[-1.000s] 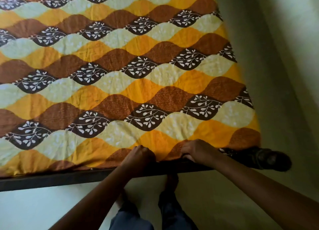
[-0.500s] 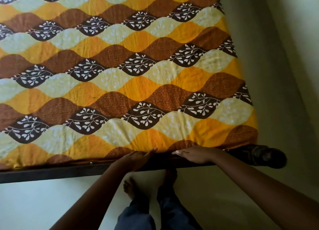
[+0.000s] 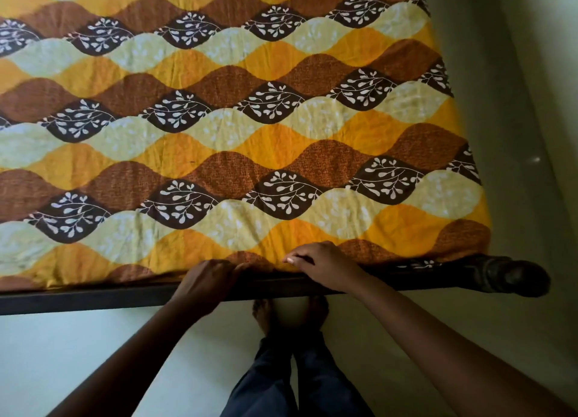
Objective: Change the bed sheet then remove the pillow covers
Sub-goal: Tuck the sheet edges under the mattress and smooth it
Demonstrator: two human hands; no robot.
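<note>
The bed sheet (image 3: 281, 141), patterned with yellow, brown and cream waves and white leaf sprigs, lies spread flat over the mattress. Its near edge runs along the dark wooden bed frame (image 3: 93, 298). My left hand (image 3: 209, 280) is at that edge with knuckles up and fingers curled over the sheet's hem. Just to its right, my right hand (image 3: 325, 268) rests on the edge with bent fingers pinching the fabric, one fingernail showing. No pillow is in view.
A rounded dark bedpost (image 3: 513, 277) sticks out at the frame's right corner. A pale wall (image 3: 516, 104) runs close along the bed's right side. My bare feet (image 3: 291, 316) stand on the light floor (image 3: 62, 354) under the frame.
Half a second ago both hands lay flat with straight fingers at the sheet's edge. Now their fingers are curled on the fabric again, and the view has shifted closer to the bed.
</note>
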